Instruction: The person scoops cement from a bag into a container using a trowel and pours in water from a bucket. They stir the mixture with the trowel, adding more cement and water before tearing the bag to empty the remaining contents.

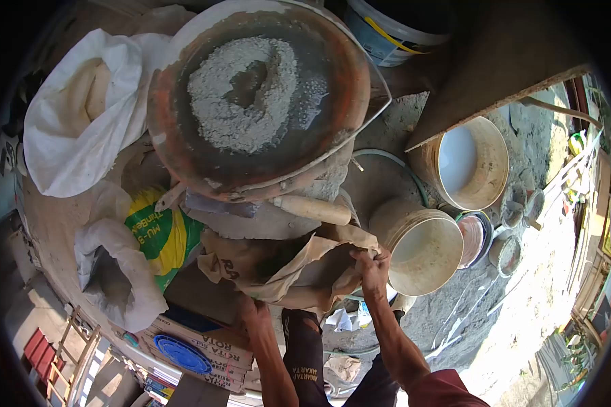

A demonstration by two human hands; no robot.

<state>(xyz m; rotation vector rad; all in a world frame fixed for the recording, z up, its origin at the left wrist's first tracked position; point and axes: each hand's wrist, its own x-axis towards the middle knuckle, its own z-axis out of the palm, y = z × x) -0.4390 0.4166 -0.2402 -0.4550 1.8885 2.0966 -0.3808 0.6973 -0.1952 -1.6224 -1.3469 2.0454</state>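
Note:
A torn brown paper bag (pixel 299 268) lies open in front of me, grey powder showing inside. My right hand (pixel 372 268) is closed on the right edge of its mouth. At the bag's lower left, my left hand (pixel 252 311) has its fingers bent against the paper; what they grip is hidden. Above the bag is a large round basin (pixel 356 74) with grey water and a ring-shaped mound of pale powder (pixel 241 95). A trowel with a wooden handle (pixel 312 209) rests between the basin and the bag.
White sacks (pixel 81 115) stand at the left, near a green and yellow bag (pixel 159 234). A cardboard box (pixel 210 346) is below them. At the right are two buckets (pixel 424 251) with pale contents and several small cans (pixel 506 254). A board (pixel 495 81) juts in at the upper right.

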